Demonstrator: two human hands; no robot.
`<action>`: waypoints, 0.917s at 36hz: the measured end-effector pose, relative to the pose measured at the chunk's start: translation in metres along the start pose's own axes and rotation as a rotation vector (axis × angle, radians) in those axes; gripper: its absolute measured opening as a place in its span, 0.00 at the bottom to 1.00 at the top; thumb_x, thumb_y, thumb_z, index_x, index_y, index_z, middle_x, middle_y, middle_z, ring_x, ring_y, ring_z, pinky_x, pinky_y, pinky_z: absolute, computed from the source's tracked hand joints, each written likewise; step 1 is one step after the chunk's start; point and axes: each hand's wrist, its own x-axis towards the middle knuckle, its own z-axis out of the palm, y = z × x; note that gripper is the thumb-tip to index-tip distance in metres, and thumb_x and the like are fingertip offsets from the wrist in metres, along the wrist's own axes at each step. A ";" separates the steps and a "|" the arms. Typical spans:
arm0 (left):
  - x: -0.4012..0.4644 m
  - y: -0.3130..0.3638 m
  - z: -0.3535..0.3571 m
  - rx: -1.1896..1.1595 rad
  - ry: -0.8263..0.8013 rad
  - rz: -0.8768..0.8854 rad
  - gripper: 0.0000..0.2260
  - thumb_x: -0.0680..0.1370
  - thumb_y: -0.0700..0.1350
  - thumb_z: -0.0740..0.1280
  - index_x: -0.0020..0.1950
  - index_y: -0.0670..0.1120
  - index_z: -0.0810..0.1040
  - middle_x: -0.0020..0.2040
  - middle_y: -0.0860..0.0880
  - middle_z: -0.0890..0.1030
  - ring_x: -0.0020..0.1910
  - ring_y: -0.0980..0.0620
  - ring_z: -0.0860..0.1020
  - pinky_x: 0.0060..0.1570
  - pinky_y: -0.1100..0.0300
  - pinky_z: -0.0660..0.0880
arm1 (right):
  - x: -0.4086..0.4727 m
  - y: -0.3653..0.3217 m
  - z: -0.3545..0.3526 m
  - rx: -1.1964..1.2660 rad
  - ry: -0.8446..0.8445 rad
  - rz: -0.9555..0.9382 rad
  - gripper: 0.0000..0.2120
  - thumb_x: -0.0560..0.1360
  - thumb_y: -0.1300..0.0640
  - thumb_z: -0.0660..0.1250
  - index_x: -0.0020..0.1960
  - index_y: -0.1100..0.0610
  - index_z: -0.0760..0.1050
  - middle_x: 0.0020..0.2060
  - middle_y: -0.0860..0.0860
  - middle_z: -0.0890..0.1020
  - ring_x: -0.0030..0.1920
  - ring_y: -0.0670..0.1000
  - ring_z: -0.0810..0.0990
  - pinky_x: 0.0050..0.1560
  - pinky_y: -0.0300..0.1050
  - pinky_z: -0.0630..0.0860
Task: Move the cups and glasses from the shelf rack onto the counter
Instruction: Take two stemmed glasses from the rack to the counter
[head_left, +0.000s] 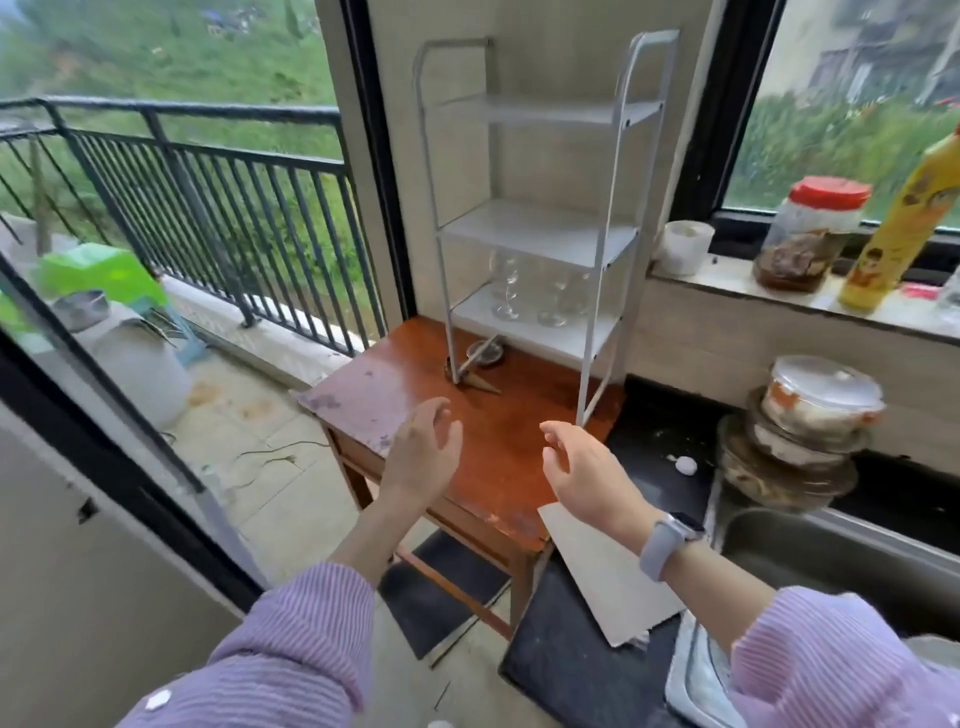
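A white metal shelf rack stands at the back of a reddish wooden table. Its two upper shelves are bare. On the bottom shelf stand several clear stemmed glasses, with more of them to the right. My left hand and my right hand hover over the table's front half, palms facing each other, fingers apart, holding nothing. Both are well short of the rack. The dark counter lies right of the table.
A small dish with a utensil lies under the rack. A stack of lidded bowls and a sink sit on the right. On the window ledge stand a jar, a yellow bottle and a white cup. Balcony railing is at left.
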 end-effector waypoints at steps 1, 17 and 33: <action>0.015 -0.006 0.004 -0.015 -0.003 0.014 0.16 0.77 0.42 0.63 0.65 0.42 0.70 0.60 0.43 0.78 0.57 0.51 0.75 0.54 0.63 0.68 | 0.011 0.001 0.004 0.003 0.013 0.011 0.19 0.78 0.56 0.57 0.68 0.56 0.66 0.64 0.53 0.75 0.65 0.51 0.73 0.65 0.42 0.68; 0.238 -0.049 0.089 -0.402 -0.251 0.052 0.29 0.78 0.46 0.62 0.75 0.46 0.51 0.72 0.44 0.63 0.68 0.46 0.67 0.65 0.45 0.70 | 0.203 0.030 0.051 0.239 0.340 0.365 0.20 0.78 0.57 0.57 0.69 0.60 0.61 0.63 0.55 0.72 0.65 0.53 0.69 0.63 0.42 0.66; 0.306 -0.060 0.167 -0.337 -0.220 0.096 0.25 0.80 0.50 0.58 0.74 0.44 0.54 0.71 0.47 0.69 0.69 0.49 0.68 0.71 0.49 0.56 | 0.307 0.064 0.048 0.551 0.555 0.411 0.28 0.78 0.59 0.59 0.74 0.57 0.51 0.73 0.54 0.64 0.72 0.50 0.63 0.71 0.47 0.64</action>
